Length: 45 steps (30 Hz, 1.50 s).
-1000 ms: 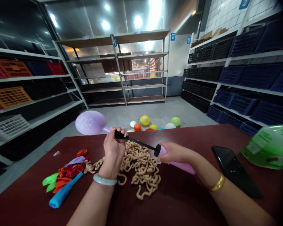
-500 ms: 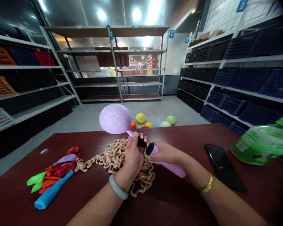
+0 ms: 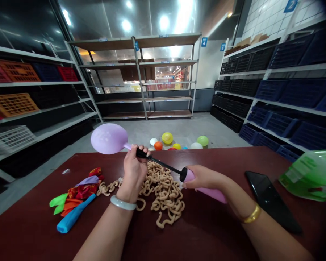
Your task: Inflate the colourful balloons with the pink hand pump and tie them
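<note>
Your left hand (image 3: 136,165) pinches the purple balloon (image 3: 109,138) against the pump (image 3: 190,175) (black rod extended); your right hand (image 3: 203,177) grips its pink barrel.

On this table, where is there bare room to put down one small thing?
Bare table shows between the blue balloon and left forearm; between the forearms, nearer than the beige coils; and between right hand and phone. Crowded: the middle, where coils lie under the pump.

The dark red table (image 3: 212,224) bears beige chain (image 3: 165,195), uninflated balloons (image 3: 83,192) and phone (image 3: 271,201).
</note>
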### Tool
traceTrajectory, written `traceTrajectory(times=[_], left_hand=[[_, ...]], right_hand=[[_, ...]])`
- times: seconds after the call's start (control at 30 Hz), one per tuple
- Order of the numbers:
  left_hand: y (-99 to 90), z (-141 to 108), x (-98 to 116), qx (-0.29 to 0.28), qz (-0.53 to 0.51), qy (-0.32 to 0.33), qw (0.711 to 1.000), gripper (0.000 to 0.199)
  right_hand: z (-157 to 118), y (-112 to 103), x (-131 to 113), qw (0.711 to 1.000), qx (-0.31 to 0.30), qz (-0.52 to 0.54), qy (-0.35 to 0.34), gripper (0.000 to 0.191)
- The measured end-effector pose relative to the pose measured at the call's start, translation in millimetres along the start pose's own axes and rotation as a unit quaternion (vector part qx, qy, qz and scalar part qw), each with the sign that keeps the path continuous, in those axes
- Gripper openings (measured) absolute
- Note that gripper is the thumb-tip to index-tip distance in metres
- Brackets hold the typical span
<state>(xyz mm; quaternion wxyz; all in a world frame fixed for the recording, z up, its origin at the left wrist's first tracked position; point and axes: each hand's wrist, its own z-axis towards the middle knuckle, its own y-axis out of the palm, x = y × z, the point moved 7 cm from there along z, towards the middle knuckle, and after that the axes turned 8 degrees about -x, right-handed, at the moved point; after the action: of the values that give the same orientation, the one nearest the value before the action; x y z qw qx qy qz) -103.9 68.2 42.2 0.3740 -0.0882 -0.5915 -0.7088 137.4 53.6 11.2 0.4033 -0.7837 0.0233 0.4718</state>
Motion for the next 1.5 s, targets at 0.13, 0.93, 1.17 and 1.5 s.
traceTrajectory(times=[0.13, 0.93, 1.17, 1.5], left_hand=[[13.5, -17, -24, -0.016, -0.010, -0.009, 1.000, 0.022], [-4.5, 3, 7, 0.011, 0.017, 0.010, 1.000, 0.015], [16.8, -25, -34, -0.014, 0.008, 0.004, 1.000, 0.021], [53.9, -64, -80, -0.057, 0.013, -0.054, 0.997, 0.023]], right_hand=[[3, 2, -2, 0.999, 0.015, -0.030, -0.013, 0.030], [7, -5, 2, 0.971, 0.117, -0.205, 0.041, 0.040], [3, -12, 0, 0.951, 0.127, -0.276, 0.055, 0.041], [1, -5, -17, 0.946, 0.167, -0.267, 0.071, 0.049]])
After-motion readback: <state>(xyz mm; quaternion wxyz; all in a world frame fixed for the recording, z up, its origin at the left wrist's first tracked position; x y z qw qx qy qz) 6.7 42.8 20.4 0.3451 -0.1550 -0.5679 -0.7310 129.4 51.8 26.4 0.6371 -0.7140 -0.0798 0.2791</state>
